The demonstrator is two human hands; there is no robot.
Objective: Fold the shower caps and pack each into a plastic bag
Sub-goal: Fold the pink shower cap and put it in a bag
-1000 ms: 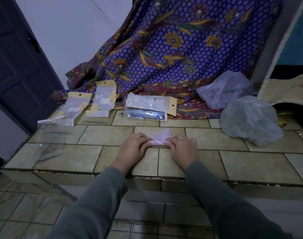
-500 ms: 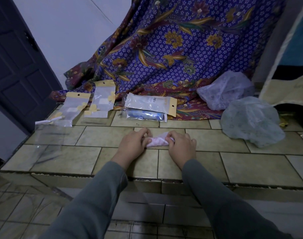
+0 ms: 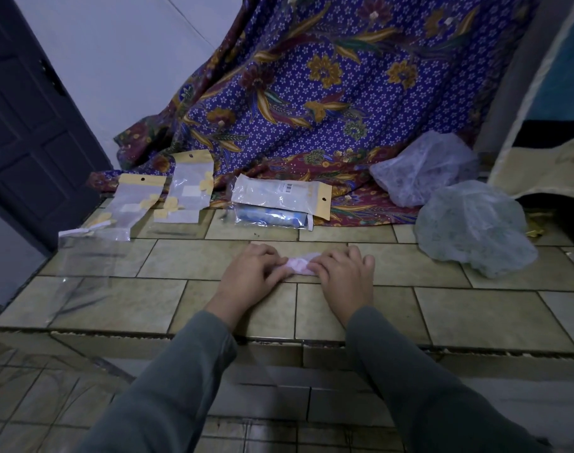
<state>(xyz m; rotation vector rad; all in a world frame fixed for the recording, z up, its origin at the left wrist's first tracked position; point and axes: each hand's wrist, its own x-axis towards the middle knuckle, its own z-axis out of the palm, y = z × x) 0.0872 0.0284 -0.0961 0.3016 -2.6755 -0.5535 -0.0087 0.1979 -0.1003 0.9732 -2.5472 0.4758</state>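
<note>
Shower cap, pink (image 3: 300,265), folded into a small flat bundle, lies on the tiled ledge (image 3: 475,308) between the two hands, near the middle of the surface. Left hand (image 3: 249,273) presses palm-down on the bundle's left end, its fingers (image 3: 269,256) curled over the edge of the plastic; right hand (image 3: 344,276) presses likewise on the right end, fingers (image 3: 325,261) bent onto the material. Both hands pin the cap rather than lift it. Two unfolded caps, one whitish (image 3: 423,168) and one pale green (image 3: 472,223), sit crumpled at the right, touching each other. A filled plastic bag with a yellow header (image 3: 279,197) lies behind the hands over a blue packed one (image 3: 269,217). Empty clear bags (image 3: 138,204) lie at the left rear. A patterned purple cloth (image 3: 328,93) drapes down behind everything.
</note>
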